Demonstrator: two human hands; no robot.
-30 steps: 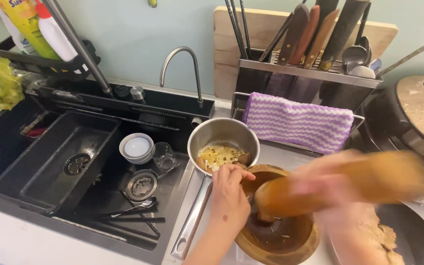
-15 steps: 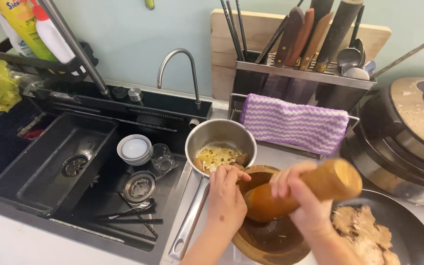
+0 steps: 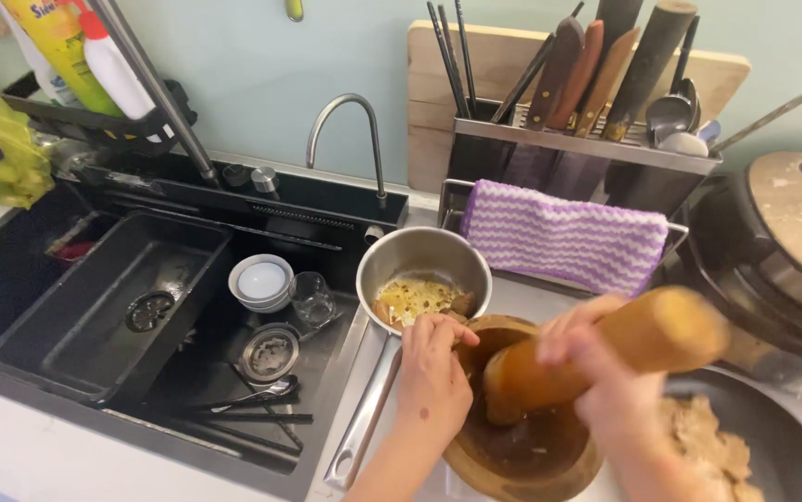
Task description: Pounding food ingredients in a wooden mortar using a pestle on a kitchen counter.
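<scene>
Gripping the wooden pestle (image 3: 605, 349), the right hand (image 3: 605, 390) has it angled down into the wooden mortar (image 3: 522, 446). Left hand (image 3: 433, 372) fingers curl over the mortar's rim, right beside the steel saucepan (image 3: 424, 270).

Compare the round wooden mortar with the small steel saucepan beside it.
The round wooden mortar is brown, thick-walled and handleless; the small steel saucepan is shiny, thin-walled, with a long handle pointing toward the person. The mortar holds the wooden pestle gripped by the right hand; the saucepan holds yellowish food scraps. The left hand rests on the mortar's rim, not the saucepan. Both are round, open-topped and sit beside the sink.
</scene>
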